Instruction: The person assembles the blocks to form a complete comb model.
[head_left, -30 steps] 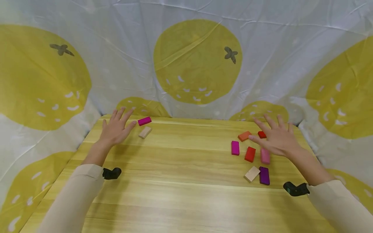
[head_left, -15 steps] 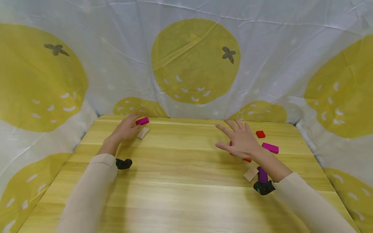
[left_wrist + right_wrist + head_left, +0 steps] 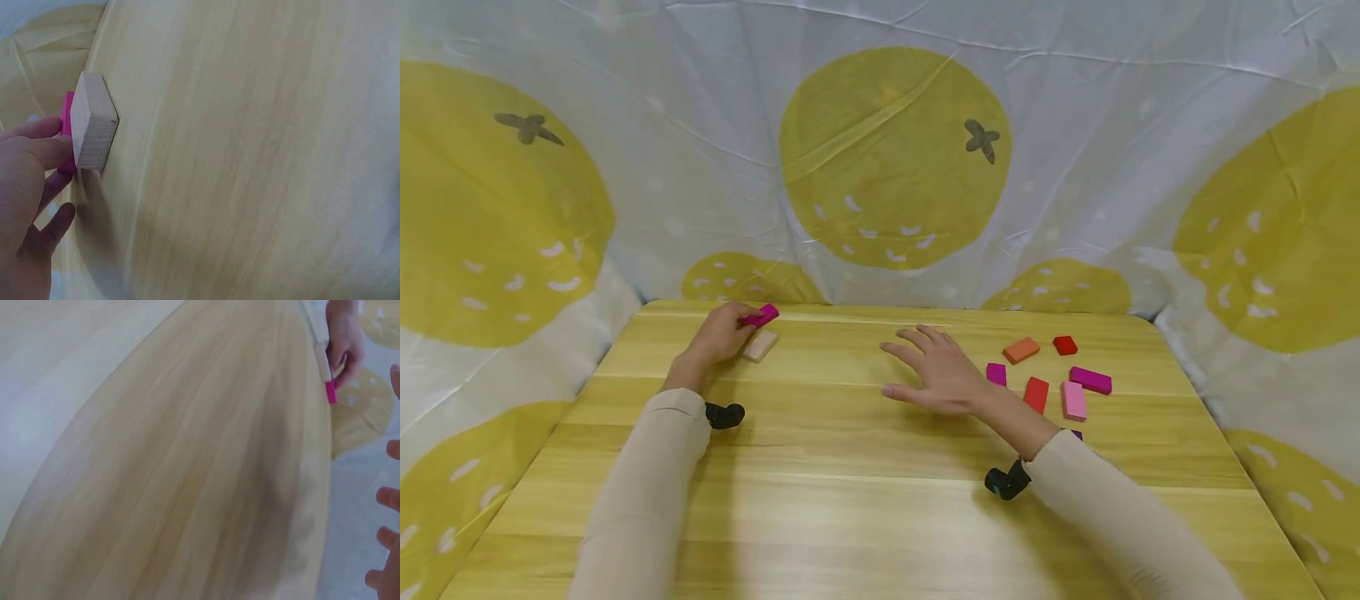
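Your right hand [image 3: 942, 375], spread, has moved toward the plain block [image 3: 761, 346]. Your nearer left hand [image 3: 718, 334] pinches the magenta block [image 3: 766, 314] just beyond it.

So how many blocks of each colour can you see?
Magenta blocks: 3
Red blocks: 2
Orange block: 1
Pink block: 1
Purple block, mostly hidden: 1
Plain wood block: 1
Total: 9 in sight; the right arm could be hiding more.
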Available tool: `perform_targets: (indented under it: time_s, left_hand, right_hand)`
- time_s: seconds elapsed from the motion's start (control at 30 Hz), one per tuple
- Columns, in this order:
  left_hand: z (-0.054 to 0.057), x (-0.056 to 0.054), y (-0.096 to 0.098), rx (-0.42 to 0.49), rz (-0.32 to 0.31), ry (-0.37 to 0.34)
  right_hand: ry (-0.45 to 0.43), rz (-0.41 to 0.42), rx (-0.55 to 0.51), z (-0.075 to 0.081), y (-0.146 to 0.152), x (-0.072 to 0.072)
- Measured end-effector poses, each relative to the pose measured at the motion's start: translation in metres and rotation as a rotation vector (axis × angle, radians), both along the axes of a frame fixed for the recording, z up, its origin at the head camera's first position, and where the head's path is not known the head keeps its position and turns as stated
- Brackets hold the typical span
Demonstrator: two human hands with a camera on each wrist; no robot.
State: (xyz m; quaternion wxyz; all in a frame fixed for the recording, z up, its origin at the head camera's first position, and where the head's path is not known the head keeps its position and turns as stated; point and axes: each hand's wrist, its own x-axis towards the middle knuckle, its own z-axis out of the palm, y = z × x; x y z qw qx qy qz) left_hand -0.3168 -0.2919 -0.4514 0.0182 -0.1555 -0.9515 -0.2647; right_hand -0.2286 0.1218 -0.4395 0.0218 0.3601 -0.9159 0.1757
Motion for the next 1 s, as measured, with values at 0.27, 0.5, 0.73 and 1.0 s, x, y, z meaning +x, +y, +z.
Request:
perform_targets:
  time_s: [0.27,0.5,0.73,1.0]
  left_hand:
    - [-0.006,-0.007,-0.01,0.045,0.047,-0.097]
    - [0.002,-0.008,-0.011,0.171,-0.012,-0.256]
    - [0.007,-0.016,-0.008,0.129,-0.167,-0.3]
    - [0.004,-0.018,-0.008,0.101,-0.167,-0.27]
  right_hand:
    - [-0.15,0.06,-0.084,-0.019,-0.057,-0.017]
    - [-0.185,0.045,-0.096,-0.033,-0.105,-0.034]
    - [-0.185,-0.054,-0.104,-0.046,-0.158,-0.048]
    - [-0.125,-0.254,-0.038,-0.053,-0.202,-0.053]
